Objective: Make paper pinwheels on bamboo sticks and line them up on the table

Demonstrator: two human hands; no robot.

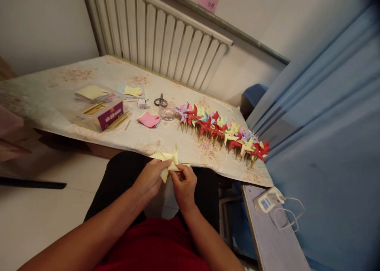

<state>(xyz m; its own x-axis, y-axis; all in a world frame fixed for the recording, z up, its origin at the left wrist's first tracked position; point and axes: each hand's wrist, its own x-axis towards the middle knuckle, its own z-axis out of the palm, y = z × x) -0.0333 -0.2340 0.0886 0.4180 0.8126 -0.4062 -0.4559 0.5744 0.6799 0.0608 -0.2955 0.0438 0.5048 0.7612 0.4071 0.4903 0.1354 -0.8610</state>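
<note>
A pale yellow paper pinwheel [170,160] is held over my lap, at the table's near edge. My left hand [152,175] grips it from the left, thumb pressed near its centre. My right hand [184,182] pinches at its lower right side; whatever small piece may be between those fingertips is hidden. Just beyond the right hand, a thin wooden stick [196,164] lies along the table edge. Rows of finished pinwheels [218,129] in red, yellow, purple and blue stand on sticks to the right.
On the flowered tablecloth [71,75] are a clear plastic box [86,122] with paper and sticks, loose sticks [120,122], pink paper squares [149,120], yellow paper [132,91], scissors [160,101] and a clear dish [168,114]. A white power strip [268,199] lies on a bench at right.
</note>
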